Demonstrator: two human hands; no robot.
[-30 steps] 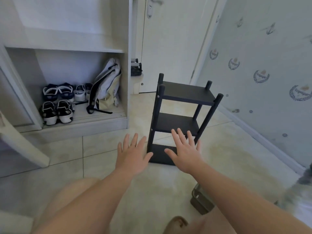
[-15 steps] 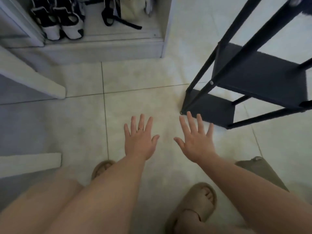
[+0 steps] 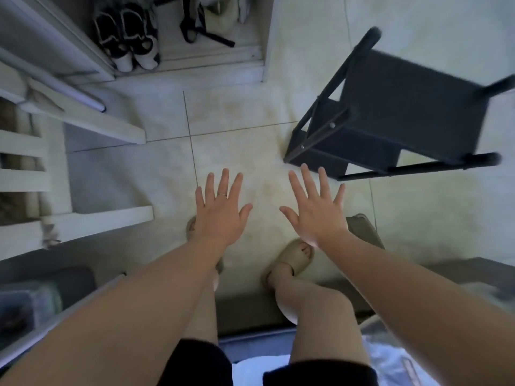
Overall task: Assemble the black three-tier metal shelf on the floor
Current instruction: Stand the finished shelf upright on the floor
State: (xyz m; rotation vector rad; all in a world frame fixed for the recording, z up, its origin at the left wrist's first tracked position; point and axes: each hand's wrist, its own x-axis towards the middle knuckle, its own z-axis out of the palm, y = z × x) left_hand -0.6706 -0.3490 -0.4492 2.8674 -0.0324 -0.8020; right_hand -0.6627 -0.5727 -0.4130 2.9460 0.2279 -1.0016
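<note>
The floor is pale cream tile, with dark grout lines crossing just ahead of the person's feet. The black three-tier shelf stands upright on it to the right, its bottom tier down at the tiles, apart from the white cabinet whose base meets the floor farther ahead. Tan slippers on the person's feet stand on the tiles, and a drab olive object lies just right of them.
</note>
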